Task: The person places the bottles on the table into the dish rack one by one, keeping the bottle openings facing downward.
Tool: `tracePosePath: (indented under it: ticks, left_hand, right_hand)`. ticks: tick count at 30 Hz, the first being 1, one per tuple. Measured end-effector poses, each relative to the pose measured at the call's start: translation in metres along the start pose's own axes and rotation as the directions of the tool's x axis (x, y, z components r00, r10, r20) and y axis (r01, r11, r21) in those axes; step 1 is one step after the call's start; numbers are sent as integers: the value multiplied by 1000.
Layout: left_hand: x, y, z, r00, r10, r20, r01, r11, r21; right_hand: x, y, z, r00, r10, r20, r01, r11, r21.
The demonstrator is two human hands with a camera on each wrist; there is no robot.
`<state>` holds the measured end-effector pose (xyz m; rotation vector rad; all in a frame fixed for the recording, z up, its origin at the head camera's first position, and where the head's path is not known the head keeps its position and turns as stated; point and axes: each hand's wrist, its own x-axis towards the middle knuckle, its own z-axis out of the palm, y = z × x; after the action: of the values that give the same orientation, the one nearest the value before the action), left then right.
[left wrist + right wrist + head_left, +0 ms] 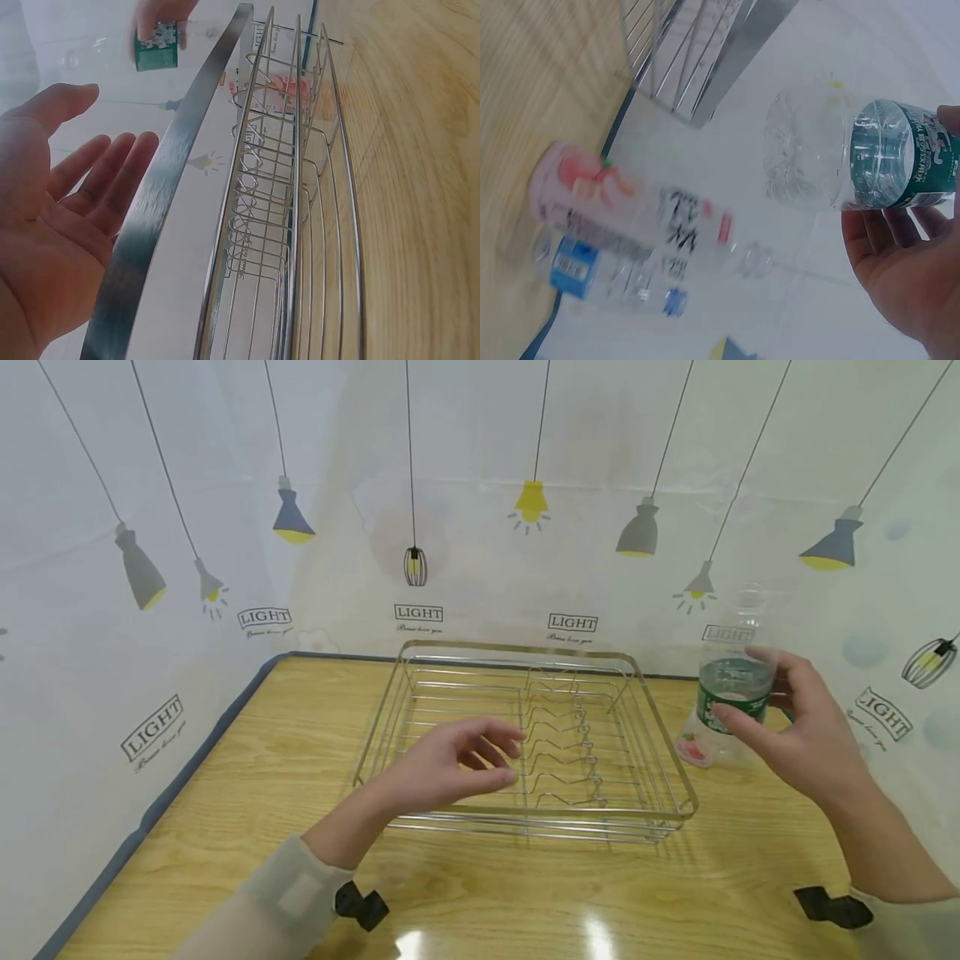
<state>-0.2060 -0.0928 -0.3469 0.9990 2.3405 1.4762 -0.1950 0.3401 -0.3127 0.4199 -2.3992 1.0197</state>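
My right hand [813,735] grips a clear plastic bottle [737,675] round its green label. In the right wrist view the bottle's clear lower part [810,150] points away from the palm, above the table. Behind it stand a pink peach-drink bottle [626,202] and a small bottle with a blue label [574,266]. My left hand [450,764] hangs over a metal wire dish rack [570,812], fingers loosely bent and holding nothing. In the left wrist view its fingers [124,176] are beside the rack's flat top rim.
The rack sits on a wood-grain table [465,893] near the back edge. A pale wall covering [480,460] printed with hanging lamps rises behind and at both sides. The standing bottles are to the right of the rack.
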Motion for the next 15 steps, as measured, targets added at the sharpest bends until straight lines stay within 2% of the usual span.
tracePosePath:
  ticks: [7, 15]
  left_hand:
    - [8, 2, 2, 1000, -25, -2, 25, 999, -44]
    - [19, 8, 3, 999, -30, -43, 26, 997, -74]
  right_hand:
    - [11, -32, 34, 983, -166, 75, 167, 986, 2]
    - [15, -63, 68, 948, -272, 164, 268, 962, 41]
